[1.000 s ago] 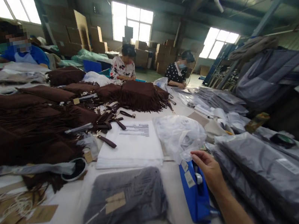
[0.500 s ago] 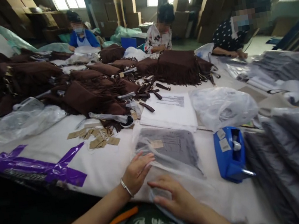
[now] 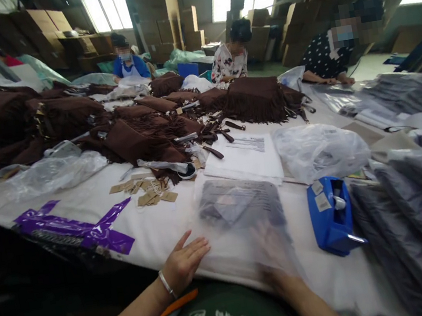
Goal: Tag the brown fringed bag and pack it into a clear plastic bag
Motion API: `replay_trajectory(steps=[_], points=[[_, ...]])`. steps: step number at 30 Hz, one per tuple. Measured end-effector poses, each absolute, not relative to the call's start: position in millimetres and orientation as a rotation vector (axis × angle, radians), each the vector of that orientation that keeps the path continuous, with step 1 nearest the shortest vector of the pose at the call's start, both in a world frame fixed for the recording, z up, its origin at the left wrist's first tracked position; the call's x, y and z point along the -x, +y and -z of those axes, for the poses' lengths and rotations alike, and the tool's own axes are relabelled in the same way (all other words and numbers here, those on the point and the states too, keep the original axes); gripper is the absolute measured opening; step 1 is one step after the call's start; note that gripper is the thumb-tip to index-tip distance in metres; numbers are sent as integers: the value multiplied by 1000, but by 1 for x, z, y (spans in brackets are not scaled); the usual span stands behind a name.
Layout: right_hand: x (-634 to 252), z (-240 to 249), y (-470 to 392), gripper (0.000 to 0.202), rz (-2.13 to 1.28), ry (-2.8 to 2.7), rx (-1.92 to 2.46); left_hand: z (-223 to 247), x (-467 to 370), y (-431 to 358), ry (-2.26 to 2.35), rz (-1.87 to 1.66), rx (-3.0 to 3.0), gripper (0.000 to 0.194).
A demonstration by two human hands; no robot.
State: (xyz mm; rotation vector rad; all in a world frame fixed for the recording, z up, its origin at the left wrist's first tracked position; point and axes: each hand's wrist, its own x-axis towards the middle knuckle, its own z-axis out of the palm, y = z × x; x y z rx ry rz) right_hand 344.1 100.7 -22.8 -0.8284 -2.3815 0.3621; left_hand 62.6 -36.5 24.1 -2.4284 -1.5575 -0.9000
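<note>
A clear plastic bag (image 3: 225, 249) with a flat grey piece (image 3: 269, 197) in it lies before me. Through the film a pale, slanted patch shows on the grey. My left hand (image 3: 187, 258), a bracelet on its wrist, rests by the bag's left edge, fingers stretched out and thumb apart, holding nothing. Over the bag's near right part is my right hand (image 3: 271, 250), smeared by motion; whether it lies on or under the film I cannot tell. To the right of the bag stands a blue tape dispenser (image 3: 332, 219).
Brown fringed bags (image 3: 140, 140) are heaped across the table, near loose cardboard tags (image 3: 156, 190). Beyond the grey piece lie white printed sheets (image 3: 243, 158) and a crumpled plastic bag (image 3: 321, 148). Grey packed pieces (image 3: 401, 224) line the right side. Several people work across the table.
My right hand has moved right and forward over the plastic bag. My left hand has drawn back to the left, off the film. The film over the grey piece has shifted.
</note>
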Motion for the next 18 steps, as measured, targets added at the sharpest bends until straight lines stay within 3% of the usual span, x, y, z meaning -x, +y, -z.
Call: replay_trajectory(steps=[5, 11, 15, 18], points=[[-422, 48, 36, 42, -418, -2464, 563, -26, -67, -69, -1758, 1044, 2342, 37], [-417, 15, 59, 55, -326, -2250, 1108, -42, -126, -31, -1362, 1210, 2781, 30], [-397, 22, 92, 53, -626, -2138, 1056, -27, -167, 10, -1309, 1037, 2941, 21], [-390, 29, 95, 44, -732, -1977, 974, -13, -194, 37, -1549, 925, 2818, 24]])
